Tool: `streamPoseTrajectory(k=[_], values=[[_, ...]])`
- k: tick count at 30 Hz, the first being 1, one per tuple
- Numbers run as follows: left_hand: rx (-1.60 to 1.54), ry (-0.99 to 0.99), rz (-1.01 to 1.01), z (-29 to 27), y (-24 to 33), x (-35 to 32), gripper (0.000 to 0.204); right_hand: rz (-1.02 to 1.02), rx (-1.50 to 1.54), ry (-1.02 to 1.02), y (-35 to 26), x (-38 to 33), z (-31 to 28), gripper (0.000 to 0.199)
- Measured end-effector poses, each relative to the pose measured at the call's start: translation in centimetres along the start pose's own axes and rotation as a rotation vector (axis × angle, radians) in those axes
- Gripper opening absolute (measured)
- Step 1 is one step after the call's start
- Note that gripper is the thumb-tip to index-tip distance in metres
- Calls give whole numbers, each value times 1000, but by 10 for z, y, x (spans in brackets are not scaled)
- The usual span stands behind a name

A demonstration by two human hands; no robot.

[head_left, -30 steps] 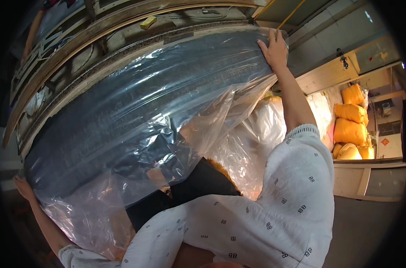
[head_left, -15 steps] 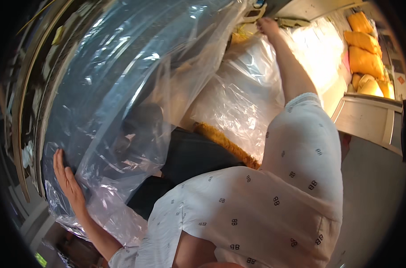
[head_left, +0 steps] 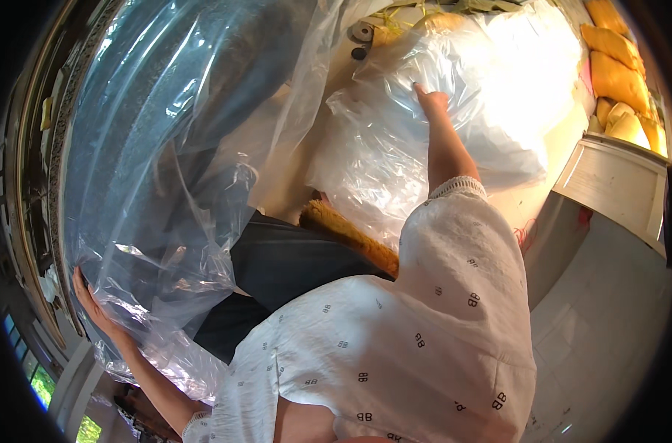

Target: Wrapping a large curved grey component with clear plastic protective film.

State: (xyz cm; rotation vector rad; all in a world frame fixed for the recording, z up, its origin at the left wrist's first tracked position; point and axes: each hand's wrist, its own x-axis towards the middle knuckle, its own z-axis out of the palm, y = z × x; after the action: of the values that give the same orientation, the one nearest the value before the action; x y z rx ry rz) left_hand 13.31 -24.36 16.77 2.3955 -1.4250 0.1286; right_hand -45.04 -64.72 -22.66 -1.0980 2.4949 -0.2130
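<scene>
A large grey-blue mattress-like slab [head_left: 151,111] wrapped in clear plastic stands on edge at the left. My left hand [head_left: 92,306] lies flat against its lower plastic-covered corner, fingers spread. My right hand [head_left: 430,100] presses on a bulging white translucent plastic bag [head_left: 395,148] at the upper middle, fingers apart. Loose clear plastic [head_left: 181,288] hangs off the slab between my arms. My white patterned sleeves and top fill the lower middle.
A dark cushion or seat [head_left: 292,258] with a yellow fuzzy edge [head_left: 351,236] lies below the bag. Several yellow pillows [head_left: 616,66] are stacked at the upper right above a white cabinet [head_left: 616,184]. Pale tiled floor [head_left: 609,310] shows at the right.
The view has swung left and down. My right hand came off the slab's top edge onto the white bag. My left hand stays on the slab's lower corner.
</scene>
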Motion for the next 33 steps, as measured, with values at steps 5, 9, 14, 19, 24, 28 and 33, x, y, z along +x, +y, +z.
streamPoseTrajectory(k=[5, 9, 14, 19, 24, 28, 33], values=[[6, 9, 12, -1, 3, 6, 46, -153, -81, -117, 20, 3, -25, 50], [29, 2, 54, 7, 6, 13, 44, -63, 811, -554, 52, -9, -63, 29], [80, 18, 122, -1, -2, 13, 43, -163, 1006, -601, 96, -31, -117, 19], [58, 20, 191, -10, -11, 25, 40, 345, 972, 78, 344, 38, -163, 18], [-53, 55, 143, 8, -46, 11, 37, 336, 1205, 485, 425, 89, -293, 18], [86, 67, 197, -4, -52, 27, 37, 46, 1096, 550, 276, -2, -286, 16], [-111, 67, 36, -26, -36, 66, 39, -849, 542, -33, 61, -151, -271, 24]])
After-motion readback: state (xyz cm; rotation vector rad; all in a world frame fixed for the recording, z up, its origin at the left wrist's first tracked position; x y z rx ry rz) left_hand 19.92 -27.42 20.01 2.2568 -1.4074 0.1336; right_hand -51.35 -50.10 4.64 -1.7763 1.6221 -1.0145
